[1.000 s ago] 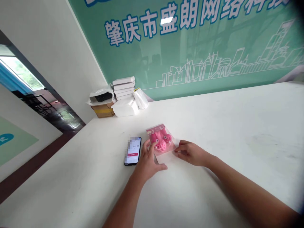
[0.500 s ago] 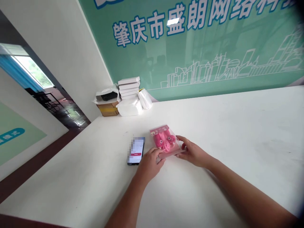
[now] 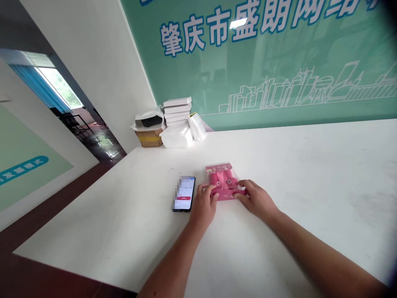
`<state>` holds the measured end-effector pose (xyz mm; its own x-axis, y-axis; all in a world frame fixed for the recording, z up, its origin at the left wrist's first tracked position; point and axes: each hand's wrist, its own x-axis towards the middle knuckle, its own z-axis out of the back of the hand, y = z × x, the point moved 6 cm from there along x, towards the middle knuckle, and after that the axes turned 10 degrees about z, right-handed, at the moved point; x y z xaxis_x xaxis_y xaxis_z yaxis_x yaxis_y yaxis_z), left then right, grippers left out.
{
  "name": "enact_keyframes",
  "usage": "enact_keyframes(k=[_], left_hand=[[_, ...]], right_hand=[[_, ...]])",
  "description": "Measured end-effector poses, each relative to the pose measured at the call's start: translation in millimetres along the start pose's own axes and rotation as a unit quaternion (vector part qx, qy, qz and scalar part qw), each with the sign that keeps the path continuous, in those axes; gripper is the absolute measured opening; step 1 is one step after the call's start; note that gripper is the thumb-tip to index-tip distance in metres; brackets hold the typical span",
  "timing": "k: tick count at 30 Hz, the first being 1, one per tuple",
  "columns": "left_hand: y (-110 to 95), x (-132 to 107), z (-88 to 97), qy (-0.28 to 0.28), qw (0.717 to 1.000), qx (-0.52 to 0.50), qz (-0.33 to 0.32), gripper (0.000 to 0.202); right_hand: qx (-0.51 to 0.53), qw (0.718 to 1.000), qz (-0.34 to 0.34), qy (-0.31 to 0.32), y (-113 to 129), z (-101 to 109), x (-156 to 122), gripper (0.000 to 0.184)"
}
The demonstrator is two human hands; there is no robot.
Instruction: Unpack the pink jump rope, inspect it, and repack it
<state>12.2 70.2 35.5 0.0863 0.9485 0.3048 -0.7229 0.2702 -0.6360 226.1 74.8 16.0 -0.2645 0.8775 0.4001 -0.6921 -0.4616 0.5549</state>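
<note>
A pink box with a clear cover (image 3: 223, 176) lies on the white table in front of me. Through the cover shows a bright pink item with cord and two round pale spots; its exact kind I cannot make out. My left hand (image 3: 205, 203) is closed on the box's near left corner, thumb against the pink front edge. At the near right corner my right hand (image 3: 256, 198) pinches the box between thumb and fingers. Just left of my left hand, a phone (image 3: 185, 194) lies face up with its screen lit.
At the table's back left stand a brown cardboard box (image 3: 150, 140), a stack of white boxes (image 3: 178, 108) and white plastic-wrapped packages (image 3: 177, 137). A green printed wall panel (image 3: 198, 74) rises behind the white table (image 3: 108, 215), whose left edge drops to a dark red floor.
The box has turned so its pink front edge faces me squarely. My right hand has shifted from its right side to the near right corner. The camera view has moved slightly left.
</note>
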Motion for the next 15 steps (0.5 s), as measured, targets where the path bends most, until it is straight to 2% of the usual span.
enact_keyframes(k=[5,9,15], left_hand=[[-1.8,-3.2,-4.8,0.014,1.0,0.006,-0.02,0.028],[1.1,-5.9,-8.1,0.038,0.999,-0.008,-0.022,0.056],[0.4,-3.9,-10.5,0.016,1.0,-0.022,0.0,0.042]], right_hand=[[-0.027,0.999,0.014,-0.035,1.3,3.0,-0.8,0.028],[-0.025,0.999,0.014,-0.039,-0.6,3.1,-1.6,0.029],[0.0,1.0,0.0,-0.03,-5.6,1.9,-4.6,0.032]])
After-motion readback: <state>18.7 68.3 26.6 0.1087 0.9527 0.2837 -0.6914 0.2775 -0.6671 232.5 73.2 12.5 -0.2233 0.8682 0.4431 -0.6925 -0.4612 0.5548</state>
